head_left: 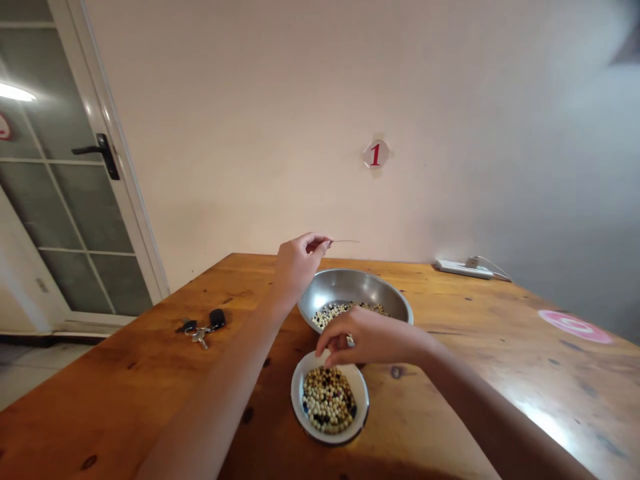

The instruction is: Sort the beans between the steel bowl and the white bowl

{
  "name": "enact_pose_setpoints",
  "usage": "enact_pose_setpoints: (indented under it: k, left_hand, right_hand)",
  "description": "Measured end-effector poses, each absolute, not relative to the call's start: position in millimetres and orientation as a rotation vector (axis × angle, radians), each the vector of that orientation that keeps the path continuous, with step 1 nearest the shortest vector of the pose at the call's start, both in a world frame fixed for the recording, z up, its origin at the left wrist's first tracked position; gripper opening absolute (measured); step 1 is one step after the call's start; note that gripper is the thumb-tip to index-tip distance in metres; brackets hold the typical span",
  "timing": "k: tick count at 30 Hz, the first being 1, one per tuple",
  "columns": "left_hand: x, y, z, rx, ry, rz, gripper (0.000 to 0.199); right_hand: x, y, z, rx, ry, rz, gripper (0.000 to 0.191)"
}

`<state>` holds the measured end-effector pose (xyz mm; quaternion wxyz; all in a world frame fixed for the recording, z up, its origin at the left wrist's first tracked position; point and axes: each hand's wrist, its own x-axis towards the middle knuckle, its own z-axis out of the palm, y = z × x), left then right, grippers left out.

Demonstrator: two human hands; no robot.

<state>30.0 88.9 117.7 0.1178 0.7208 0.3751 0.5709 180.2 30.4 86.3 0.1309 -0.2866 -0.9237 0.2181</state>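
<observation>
The left hand (299, 263) pinches a thin needle (346, 241) up above a steel bowl (354, 287). The right hand (373, 338) hangs with its fingertips together just over a white bowl (361, 400) of mixed beans (329, 400); whether they hold anything, I can't tell.
</observation>
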Motion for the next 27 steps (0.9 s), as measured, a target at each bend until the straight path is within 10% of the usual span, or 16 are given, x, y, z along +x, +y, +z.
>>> enact_pose_setpoints:
  k: [17,27]
  left_hand:
    - [61.6,102.9,77.0,2.54,1.08,1.163,0.025]
    - [55.4,113.9,45.3,2.653,1.222,-0.254,0.046]
  right_hand:
    - [218.9,72.3,87.5,-0.879,-1.486,0.808,0.02]
    - [223.3,99.5,49.5,-1.195,-1.757,0.914,0.008]
